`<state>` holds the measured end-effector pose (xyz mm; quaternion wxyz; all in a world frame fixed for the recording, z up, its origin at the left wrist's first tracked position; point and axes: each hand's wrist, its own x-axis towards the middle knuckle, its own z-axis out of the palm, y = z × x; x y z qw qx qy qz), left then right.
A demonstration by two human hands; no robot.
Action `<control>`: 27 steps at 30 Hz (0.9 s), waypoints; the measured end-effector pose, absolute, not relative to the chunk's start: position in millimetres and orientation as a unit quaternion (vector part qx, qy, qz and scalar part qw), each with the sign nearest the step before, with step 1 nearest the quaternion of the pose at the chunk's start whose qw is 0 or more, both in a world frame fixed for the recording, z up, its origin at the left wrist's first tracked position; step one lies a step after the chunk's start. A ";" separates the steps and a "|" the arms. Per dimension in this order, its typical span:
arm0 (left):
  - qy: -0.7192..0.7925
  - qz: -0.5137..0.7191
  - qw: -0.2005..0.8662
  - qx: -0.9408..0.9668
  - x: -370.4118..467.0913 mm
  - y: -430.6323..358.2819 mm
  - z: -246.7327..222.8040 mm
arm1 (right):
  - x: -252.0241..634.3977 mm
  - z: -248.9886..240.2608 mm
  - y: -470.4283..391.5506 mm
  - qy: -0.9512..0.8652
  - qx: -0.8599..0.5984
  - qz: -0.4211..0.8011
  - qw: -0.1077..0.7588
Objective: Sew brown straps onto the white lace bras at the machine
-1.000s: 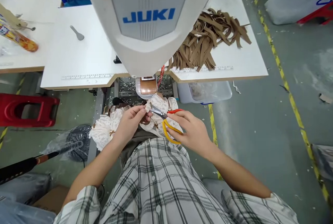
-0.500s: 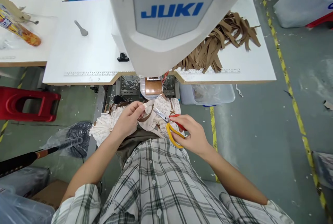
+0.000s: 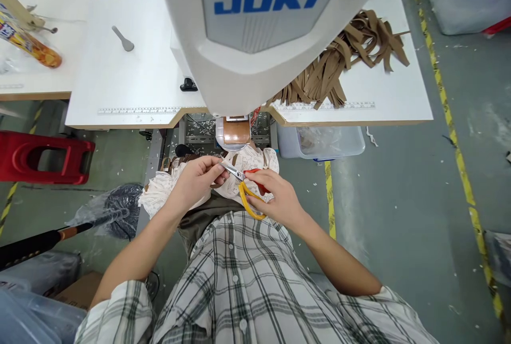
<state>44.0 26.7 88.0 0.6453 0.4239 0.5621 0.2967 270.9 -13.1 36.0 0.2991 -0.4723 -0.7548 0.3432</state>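
The right hand [image 3: 277, 192] grips metal scissors with red and yellow loop handles [image 3: 241, 176], blades pointing to ten o'clock, tips at the left hand [image 3: 195, 179], whose fingertips narrowly pinch white lace fabric [image 3: 258, 159], mostly lying towards one o'clock from the pivot.

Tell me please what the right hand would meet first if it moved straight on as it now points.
Probably the bare left hand: the right hand holds steel-bladed scissors with red and yellow handles pointing towards it, though depth is unclear.
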 end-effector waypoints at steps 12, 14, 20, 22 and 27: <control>0.603 0.333 0.531 0.494 32.2 30.4 87.7 | 305.0 30.0 -23.7 -0.741 -0.513 0.329 0.282; 0.631 0.290 0.415 0.587 27.0 29.7 89.3 | 323.2 34.0 -10.4 -0.725 -0.565 0.310 0.243; 0.617 0.170 0.303 0.706 14.4 36.9 99.5 | 374.7 51.8 115.1 -0.691 -0.683 0.113 0.208; 0.589 0.153 0.391 0.691 7.1 44.9 105.6 | 384.6 58.0 156.1 -0.713 -0.662 0.088 0.213; 0.564 0.120 0.451 0.682 -12.9 56.2 110.8 | 356.2 73.7 136.7 -0.716 -0.608 0.092 0.330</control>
